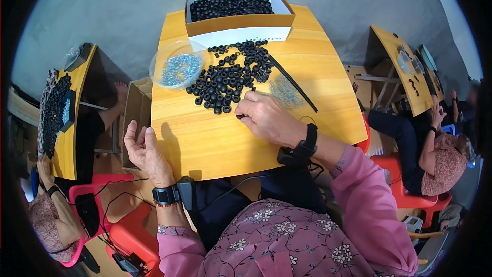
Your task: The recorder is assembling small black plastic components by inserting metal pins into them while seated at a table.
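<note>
My right hand rests on the yellow wooden table, its fingertips pinched on a small black rubber ring at the near edge of a heap of black rings. My left hand hovers off the table's left edge, fingers apart and empty, above an open cardboard box. A clear plastic dish of small silvery metal parts sits left of the heap. Another loose patch of metal parts lies right of my right hand. A thin black rod lies slanted beside it.
A white and brown box full of black rings stands at the table's far edge. Other people sit at similar tables on the left and right. Red plastic stools and cables lie on the floor.
</note>
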`<state>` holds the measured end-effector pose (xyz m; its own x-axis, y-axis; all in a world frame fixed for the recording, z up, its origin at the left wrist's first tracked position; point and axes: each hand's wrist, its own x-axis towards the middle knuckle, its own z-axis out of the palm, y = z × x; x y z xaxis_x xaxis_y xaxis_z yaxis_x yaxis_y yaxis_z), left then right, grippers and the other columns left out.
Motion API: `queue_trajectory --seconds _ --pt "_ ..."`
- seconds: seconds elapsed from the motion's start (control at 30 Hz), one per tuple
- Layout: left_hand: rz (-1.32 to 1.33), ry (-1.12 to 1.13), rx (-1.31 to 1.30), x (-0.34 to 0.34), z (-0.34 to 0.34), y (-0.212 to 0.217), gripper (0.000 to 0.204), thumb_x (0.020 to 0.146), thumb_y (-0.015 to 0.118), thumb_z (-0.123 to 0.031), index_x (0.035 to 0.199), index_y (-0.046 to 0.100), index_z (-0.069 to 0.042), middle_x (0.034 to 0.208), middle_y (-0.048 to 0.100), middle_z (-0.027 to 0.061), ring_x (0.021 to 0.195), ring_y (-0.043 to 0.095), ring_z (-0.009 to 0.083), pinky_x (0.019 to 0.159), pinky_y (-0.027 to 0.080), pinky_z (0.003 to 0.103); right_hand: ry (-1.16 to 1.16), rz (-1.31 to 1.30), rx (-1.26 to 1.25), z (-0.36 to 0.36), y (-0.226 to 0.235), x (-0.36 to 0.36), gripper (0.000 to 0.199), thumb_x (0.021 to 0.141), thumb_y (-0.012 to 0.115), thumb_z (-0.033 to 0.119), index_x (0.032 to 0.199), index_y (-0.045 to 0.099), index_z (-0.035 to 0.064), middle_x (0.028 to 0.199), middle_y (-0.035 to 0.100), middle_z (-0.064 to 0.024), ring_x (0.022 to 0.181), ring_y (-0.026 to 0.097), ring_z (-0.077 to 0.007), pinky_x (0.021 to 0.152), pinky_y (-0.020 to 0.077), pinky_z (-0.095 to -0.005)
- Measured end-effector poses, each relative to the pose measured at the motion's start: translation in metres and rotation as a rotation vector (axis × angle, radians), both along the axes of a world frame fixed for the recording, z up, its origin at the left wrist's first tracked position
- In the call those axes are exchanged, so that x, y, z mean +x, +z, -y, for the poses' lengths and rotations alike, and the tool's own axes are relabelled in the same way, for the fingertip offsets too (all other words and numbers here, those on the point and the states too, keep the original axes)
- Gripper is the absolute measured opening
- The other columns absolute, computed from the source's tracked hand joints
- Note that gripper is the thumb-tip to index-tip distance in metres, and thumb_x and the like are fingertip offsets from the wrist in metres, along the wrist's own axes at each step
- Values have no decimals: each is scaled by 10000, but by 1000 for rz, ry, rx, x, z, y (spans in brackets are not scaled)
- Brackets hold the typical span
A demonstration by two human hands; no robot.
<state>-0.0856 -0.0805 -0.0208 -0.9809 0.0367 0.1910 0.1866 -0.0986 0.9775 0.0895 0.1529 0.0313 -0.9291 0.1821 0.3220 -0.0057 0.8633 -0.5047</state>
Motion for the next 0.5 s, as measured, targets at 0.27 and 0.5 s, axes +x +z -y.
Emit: queue_trajectory --seconds 0.27,0.5 --pt "-184 -31 -76 20 -11 14 314 941 622 -19 1251 583 18 1156 632 86 1038 586 131 956 468 285 -12 -15 28 3 -13 15 134 814 674 38 943 641 29 879 620 -113 778 648 -311 686 534 -400" --pt "-166 -613 -77 86 -39 30 273 903 673 34 1175 644 26 1079 632 68 950 617 122 864 501 255 -34 51 -957 16 6 40 147 900 698 87 991 628 -7 871 666 -73 740 648 -138 643 513 -273"
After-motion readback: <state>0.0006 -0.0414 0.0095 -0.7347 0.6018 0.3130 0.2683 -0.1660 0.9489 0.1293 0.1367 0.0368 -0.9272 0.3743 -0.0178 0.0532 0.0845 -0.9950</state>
